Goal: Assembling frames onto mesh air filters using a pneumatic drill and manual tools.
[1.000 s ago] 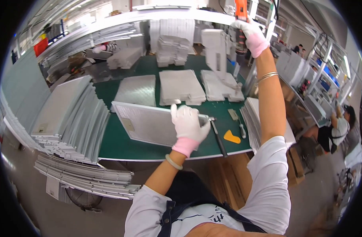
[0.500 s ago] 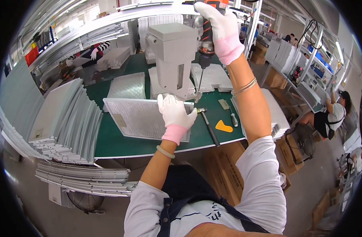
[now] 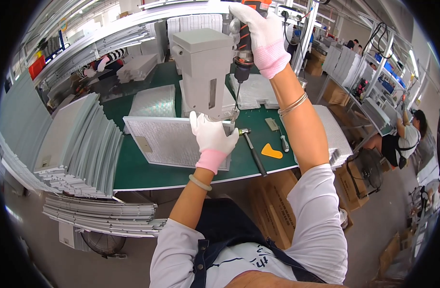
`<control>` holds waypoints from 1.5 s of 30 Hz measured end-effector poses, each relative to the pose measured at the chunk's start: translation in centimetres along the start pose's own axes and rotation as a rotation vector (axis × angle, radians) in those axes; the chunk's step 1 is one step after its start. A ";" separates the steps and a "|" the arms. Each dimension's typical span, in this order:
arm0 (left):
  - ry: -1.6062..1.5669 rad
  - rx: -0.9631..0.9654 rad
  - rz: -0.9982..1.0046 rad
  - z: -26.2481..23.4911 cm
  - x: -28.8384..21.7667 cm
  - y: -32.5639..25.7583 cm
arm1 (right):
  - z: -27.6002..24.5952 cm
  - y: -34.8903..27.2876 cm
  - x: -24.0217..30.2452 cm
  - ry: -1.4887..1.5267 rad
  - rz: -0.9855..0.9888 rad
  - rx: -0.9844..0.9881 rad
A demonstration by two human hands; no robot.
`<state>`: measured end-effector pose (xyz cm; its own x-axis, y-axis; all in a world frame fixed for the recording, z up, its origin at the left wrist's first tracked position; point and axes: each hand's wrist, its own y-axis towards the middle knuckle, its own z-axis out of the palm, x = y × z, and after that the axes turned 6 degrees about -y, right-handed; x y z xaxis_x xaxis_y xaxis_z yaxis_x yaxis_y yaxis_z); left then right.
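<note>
Gloved in white with a pink cuff, my right hand [image 3: 265,38] is wrapped round the grip of an orange-and-black power drill [image 3: 244,57]. Its long thin bit points down at the right end of the panel's top edge; whether it touches is hard to tell. Left of the drill is a tall grey box-shaped housing [image 3: 200,74], its lower end close above the panel. My left hand [image 3: 212,134], gloved alike, grips the upper edge of a silvery framed mesh panel [image 3: 169,141], which stands tilted on the green table [image 3: 133,177].
Right of the panel lie a hammer [image 3: 253,153], a yellow scraper [image 3: 271,151] and a screwdriver [image 3: 283,141]. Stacked panels [image 3: 80,144] stand at the left; more silvery sheets [image 3: 256,91] lie behind. A co-worker's gloved hand [image 3: 103,63] is at the far left.
My right hand has shifted the drill slightly left, bringing the bit to the panel's right corner. The grey housing has moved left too. My left hand keeps its hold on the panel.
</note>
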<state>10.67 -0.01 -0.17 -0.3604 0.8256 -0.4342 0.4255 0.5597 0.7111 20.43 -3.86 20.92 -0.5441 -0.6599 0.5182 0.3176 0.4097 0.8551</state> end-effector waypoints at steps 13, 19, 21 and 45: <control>-0.030 0.022 -0.008 0.1 -0.2 0.0 | -0.3 1.9 -3.5 0.162 -0.309 0.110; -0.003 -0.085 0.056 -0.2 -0.2 0.1 | -0.2 0.9 -0.9 0.199 0.181 0.056; -0.023 -0.051 0.047 -0.3 -0.5 0.1 | -0.1 1.5 -2.6 0.207 -0.116 0.051; -0.096 -0.053 -0.017 1.3 0.8 0.0 | -0.6 -1.6 -4.6 0.141 0.134 0.225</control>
<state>11.42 0.69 -1.23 -0.2848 0.8204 -0.4958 0.3744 0.5714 0.7303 22.88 -1.84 17.11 -0.3910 -0.6649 0.6365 0.1904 0.6181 0.7627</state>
